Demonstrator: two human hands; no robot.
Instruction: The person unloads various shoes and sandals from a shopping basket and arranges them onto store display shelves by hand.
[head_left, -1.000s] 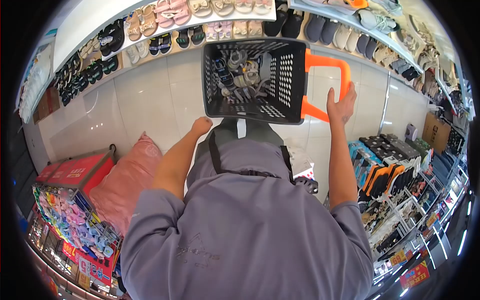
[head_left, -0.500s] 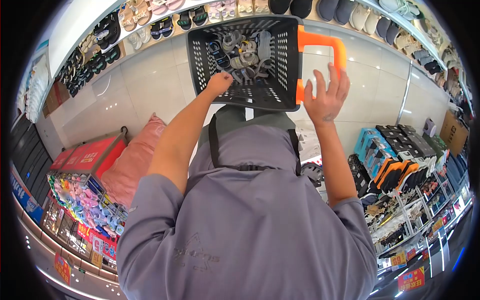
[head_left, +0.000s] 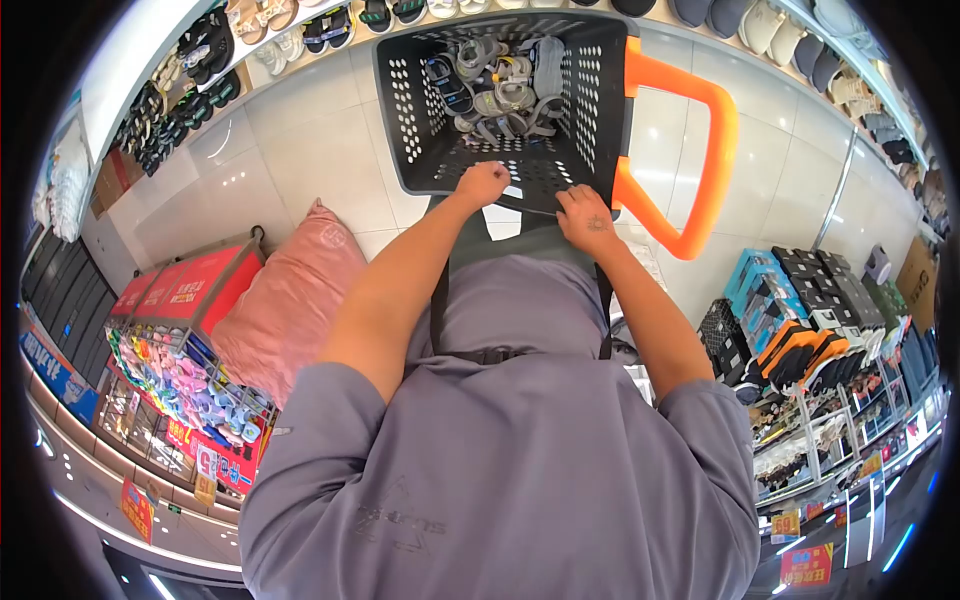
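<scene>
A black perforated shopping basket (head_left: 412, 150) stands tilted toward me in front of my legs. Inside lie several grey and dark sandals (head_left: 510, 95), heaped at its far end. My left hand (head_left: 483, 183) is closed at the near rim, its fingers curled over the edge; the fingertips are partly hidden. Farther right, my right hand (head_left: 586, 216) has its fingers bent over the same rim, near the corner. An orange handle (head_left: 722, 150) sticks out from the basket's right side, with neither hand on it.
Shelves of shoes (head_left: 765, 35) curve along the far side. A pink bag (head_left: 295, 295) lies on the left by a red box (head_left: 185, 290) and a rack of colourful slippers (head_left: 190, 390). Stacked shoeboxes (head_left: 775, 290) and a shoe rack (head_left: 815, 430) stand at right. Pale tiled floor (head_left: 290, 150) surrounds the basket.
My right hand has left the orange handle and come down left to the near rim. My left hand has moved right, from over the basket's inside to that rim. The handle has swung outward and down.
</scene>
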